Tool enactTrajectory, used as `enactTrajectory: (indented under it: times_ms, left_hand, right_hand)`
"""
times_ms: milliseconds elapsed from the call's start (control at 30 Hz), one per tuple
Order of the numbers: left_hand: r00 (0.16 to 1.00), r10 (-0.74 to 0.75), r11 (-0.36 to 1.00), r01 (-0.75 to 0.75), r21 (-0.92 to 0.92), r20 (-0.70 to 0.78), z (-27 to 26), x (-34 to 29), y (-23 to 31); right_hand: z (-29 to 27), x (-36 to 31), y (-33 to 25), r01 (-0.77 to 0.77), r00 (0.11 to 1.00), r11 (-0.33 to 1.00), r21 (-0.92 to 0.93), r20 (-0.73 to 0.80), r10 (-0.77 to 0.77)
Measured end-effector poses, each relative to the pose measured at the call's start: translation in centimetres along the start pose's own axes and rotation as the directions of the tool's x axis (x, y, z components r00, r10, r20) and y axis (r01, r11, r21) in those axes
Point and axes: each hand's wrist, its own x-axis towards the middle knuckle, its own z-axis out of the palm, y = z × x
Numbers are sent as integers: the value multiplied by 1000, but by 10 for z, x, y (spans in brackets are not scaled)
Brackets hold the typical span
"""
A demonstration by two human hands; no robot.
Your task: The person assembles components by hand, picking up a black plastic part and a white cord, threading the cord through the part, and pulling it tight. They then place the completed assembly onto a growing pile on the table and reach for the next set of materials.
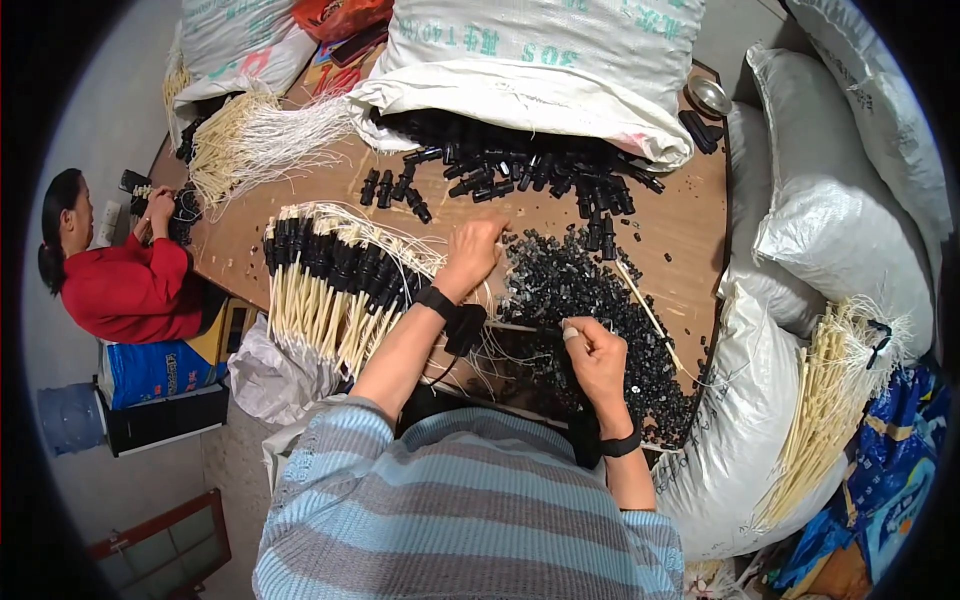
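Note:
My left hand is closed, its fingers curled at the left edge of a heap of small black plastic pieces. Whatever it grips is hidden by the hand. My right hand pinches above the near part of that heap, with a pale wrap on one finger; anything in the pinch is too small to make out. Beside my left forearm lies a bundle of cream-coloured cords with black sleeve-like fittings on their far ends. A single cream stick-like cord rests on the heap's right side.
A white woven sack spills black tubular fittings onto the brown table. White strands lie at the far left. Stuffed sacks and a cord bundle crowd the right. A person in red works at the left.

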Motion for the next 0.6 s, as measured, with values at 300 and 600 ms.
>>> enactTrajectory:
  times_ms: [300, 600]
  left_hand:
    - [982, 190, 968, -188, -167, -1, 7, 11, -2]
    - [926, 369, 705, -334, -626, -78, -29, -46, 105]
  right_hand:
    - [-6, -1, 8, -104, 994, 992, 76, 23, 102]
    - [4, 14, 12, -202, 977, 948, 244, -17, 213]
